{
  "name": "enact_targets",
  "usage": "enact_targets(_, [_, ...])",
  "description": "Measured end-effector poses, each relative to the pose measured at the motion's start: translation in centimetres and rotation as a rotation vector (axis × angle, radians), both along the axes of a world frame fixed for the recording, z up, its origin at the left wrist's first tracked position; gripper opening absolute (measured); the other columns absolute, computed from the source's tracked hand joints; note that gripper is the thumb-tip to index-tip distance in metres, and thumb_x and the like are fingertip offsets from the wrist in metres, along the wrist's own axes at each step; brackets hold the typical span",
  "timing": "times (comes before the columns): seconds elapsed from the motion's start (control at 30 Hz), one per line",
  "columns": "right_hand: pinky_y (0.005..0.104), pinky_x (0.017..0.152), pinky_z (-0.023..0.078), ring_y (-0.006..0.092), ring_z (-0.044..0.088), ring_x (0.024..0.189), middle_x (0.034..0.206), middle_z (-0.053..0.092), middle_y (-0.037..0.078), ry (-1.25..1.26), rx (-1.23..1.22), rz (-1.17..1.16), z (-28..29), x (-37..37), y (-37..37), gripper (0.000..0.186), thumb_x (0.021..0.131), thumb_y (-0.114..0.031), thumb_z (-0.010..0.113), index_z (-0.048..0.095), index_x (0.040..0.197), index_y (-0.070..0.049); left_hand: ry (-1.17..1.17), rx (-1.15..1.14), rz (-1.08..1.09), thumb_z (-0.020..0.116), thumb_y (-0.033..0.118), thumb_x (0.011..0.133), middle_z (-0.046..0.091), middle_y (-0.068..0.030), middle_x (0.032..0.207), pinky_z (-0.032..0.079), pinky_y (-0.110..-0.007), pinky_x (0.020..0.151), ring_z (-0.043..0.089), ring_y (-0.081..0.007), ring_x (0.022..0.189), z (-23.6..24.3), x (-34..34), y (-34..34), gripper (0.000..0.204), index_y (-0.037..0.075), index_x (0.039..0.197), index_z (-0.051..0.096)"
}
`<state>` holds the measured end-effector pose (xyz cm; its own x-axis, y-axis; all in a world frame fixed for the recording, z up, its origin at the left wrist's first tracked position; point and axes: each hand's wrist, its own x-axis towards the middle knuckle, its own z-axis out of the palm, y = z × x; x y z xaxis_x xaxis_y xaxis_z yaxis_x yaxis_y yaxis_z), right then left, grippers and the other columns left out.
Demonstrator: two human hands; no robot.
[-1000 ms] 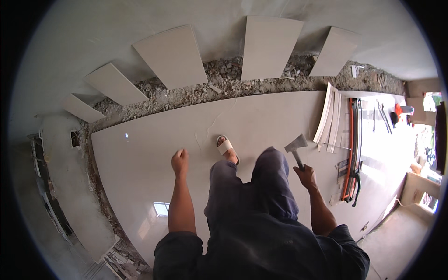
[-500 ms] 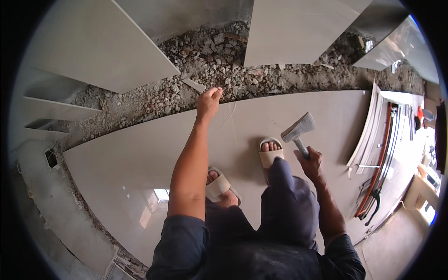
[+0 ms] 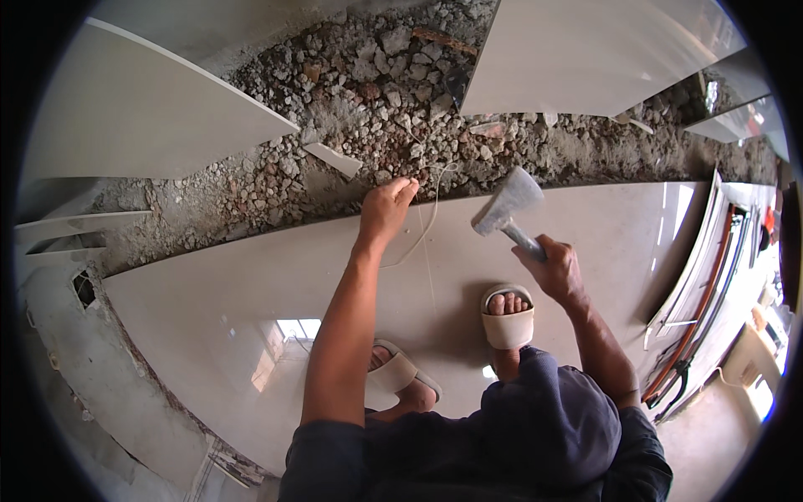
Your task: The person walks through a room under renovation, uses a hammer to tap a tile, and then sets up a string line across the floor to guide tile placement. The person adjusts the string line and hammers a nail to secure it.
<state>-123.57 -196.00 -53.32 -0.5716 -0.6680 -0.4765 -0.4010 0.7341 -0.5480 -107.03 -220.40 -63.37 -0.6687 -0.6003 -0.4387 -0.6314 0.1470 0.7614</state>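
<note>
My right hand (image 3: 556,272) grips the short handle of a hatchet (image 3: 512,201), whose broad grey head is raised above the floor near the rubble edge. My left hand (image 3: 387,209) is stretched forward over the rim of the tiled floor, its fingers pinched together. Whatever lies between those fingertips is too small to tell. Close by, a thin pale string (image 3: 433,219) curls from the rubble onto the glossy tile floor (image 3: 251,293). A narrow tile offcut (image 3: 335,159) rests on the stones just beyond my left hand.
Broken stone and rubble (image 3: 368,92) fill a strip along the floor's far edge. Large tile slabs lean there, one at left (image 3: 150,100) and one at right (image 3: 585,58). Long trim strips and an orange-red bar (image 3: 698,293) lie at the right. My sandalled feet stand on the tile.
The hatchet has moved up and slightly left, closer to the rubble edge. My left hand has shifted a little right and down, still pinched. My right knee has bent further, and the view has shifted.
</note>
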Motion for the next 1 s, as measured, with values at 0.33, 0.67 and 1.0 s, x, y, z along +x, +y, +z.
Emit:
enact_targets(0.33, [0.0394, 0.059, 0.052, 0.0289, 0.065, 0.068, 0.082, 0.064, 0.011, 0.191, -0.240, 0.366, -2.2, -1.5, -9.9, 0.032, 0.087, -0.027, 0.065, 0.056, 0.109, -0.005, 0.062, -0.042, -0.045, 0.059, 0.024, 0.091, 0.056, -0.0147, 0.071, 0.043, -0.036, 0.062, 0.054, -0.0253, 0.064, -1.0, 0.4, 0.2, 0.025, -0.001, 0.088, 0.062])
enact_targets(0.67, [0.0409, 0.056, 0.053, 0.0302, 0.066, 0.069, 0.081, 0.064, 0.011, 0.180, -0.118, 0.485, -3.3, -2.0, -10.6, 0.033, 0.090, -0.031, 0.060, 0.053, 0.113, -0.009, -0.029, -0.139, -0.131, 0.059, 0.023, 0.089, 0.064, -0.0168, 0.083, 0.047, -0.037, 0.066, 0.062, -0.0308, 0.073, -1.6, 0.5, 0.4, 0.023, 0.001, 0.092, 0.065])
enact_targets(1.0, [0.0432, 0.058, 0.053, 0.0311, 0.066, 0.068, 0.080, 0.066, 0.012, 0.156, -0.054, 0.486, -4.2, -2.2, -10.0, 0.030, 0.090, -0.033, 0.059, 0.052, 0.104, -0.008, 0.149, -0.310, 0.211, 0.060, 0.012, 0.084, 0.065, -0.0119, 0.084, 0.048, -0.039, 0.072, 0.064, -0.0284, 0.076, -0.1, 1.9, 1.1, 0.016, 0.003, 0.097, 0.064])
